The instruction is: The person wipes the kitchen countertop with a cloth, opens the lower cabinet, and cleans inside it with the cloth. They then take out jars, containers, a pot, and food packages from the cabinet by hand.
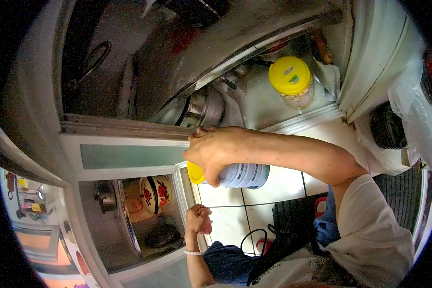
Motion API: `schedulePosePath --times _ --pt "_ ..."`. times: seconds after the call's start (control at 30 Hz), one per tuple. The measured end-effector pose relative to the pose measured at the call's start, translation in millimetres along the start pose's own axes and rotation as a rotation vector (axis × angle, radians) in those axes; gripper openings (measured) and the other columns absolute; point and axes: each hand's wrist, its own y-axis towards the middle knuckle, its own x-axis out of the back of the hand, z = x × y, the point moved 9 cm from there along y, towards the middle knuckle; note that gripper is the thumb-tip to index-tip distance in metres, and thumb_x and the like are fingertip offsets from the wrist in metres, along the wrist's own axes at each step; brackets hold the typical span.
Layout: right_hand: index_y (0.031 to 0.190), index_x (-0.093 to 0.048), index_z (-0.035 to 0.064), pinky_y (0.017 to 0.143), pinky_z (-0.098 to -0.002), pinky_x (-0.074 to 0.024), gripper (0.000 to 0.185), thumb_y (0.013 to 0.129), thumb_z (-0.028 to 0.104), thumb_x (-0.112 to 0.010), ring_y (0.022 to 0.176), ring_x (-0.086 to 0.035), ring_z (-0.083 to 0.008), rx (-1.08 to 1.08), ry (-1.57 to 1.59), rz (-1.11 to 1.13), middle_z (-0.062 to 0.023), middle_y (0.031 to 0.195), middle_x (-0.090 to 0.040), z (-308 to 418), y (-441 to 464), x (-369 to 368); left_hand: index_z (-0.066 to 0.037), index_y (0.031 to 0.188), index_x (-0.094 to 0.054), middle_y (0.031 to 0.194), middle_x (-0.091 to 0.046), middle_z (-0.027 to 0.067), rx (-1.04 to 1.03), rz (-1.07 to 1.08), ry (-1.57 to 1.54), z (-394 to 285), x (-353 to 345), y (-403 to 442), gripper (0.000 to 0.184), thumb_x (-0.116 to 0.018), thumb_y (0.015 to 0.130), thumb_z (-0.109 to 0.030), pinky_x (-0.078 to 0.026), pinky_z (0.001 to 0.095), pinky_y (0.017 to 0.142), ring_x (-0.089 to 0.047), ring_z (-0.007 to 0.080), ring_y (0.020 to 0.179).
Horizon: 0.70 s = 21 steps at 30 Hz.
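The canister (245, 175) is out past the cabinet's front sill (302, 123), above the tiled floor (221, 194) — the right hand (207, 152) clamps it near its yellow lid. The left hand (195, 217) has its fingers closed on a pink cloth (206, 225). Gripping the body rather than the lid should hold steadier — likewise keeping clear of the jar (291, 81) near the shelf's right front corner.

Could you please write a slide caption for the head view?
Right hand grips a yellow-lidded container beside a cabinet; left hand holds a pink item.
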Motion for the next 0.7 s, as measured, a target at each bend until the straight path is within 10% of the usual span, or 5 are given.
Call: schedulePosePath --times 0.07,0.2,0.27,0.7 --pt "0.079 -0.071 0.003 0.067 -0.0433 -0.0537 0.043 0.043 0.027 -0.078 0.079 -0.065 -0.0313 0.06 -0.079 -0.227 -0.0144 0.085 -0.068 6 8 8 0.007 0.083 -0.059 0.073 -0.065 0.0136 -0.001 -0.003 -0.012 1 3 -3 0.013 -0.05 0.081 -0.002 -0.054 0.0311 0.049 -0.062 0.0179 0.054" --pt "0.079 -0.071 0.0029 0.067 -0.0429 -0.0537 0.044 0.043 0.028 -0.078 0.078 -0.065 -0.0313 0.08 -0.048 -0.234 -0.0149 0.085 -0.068 2 3 14 0.008 0.084 -0.06 0.073 -0.065 0.0137 0.007 0.008 0.014 -2 3 -3 0.014 -0.05 0.081 -0.002 -0.054 0.0311 0.051 -0.063 0.0179 0.054" --pt "0.104 -0.057 -0.0036 0.092 -0.0405 -0.0444 0.061 0.052 0.024 -0.074 0.105 -0.055 -0.0385 0.019 -0.008 0.002 -0.0282 0.109 -0.056 -1 -2 4 0.008 0.085 -0.06 0.073 -0.065 0.0137 -0.016 0.005 0.032 -3 3 -4 0.015 -0.051 0.081 -0.003 -0.054 0.0312 0.051 -0.063 0.0187 0.055" --pt "0.112 -0.055 0.0021 0.086 -0.041 -0.0448 0.069 0.054 0.033 -0.075 0.103 -0.052 -0.0366 -0.014 -0.145 -0.151 -0.0224 0.107 -0.054 -5 -23 43 0.005 0.085 -0.063 0.073 -0.067 0.0134 -0.027 -0.059 0.085 8 17 -20 0.018 -0.059 0.083 -0.012 -0.051 0.0294 0.06 -0.066 0.0192 0.066"
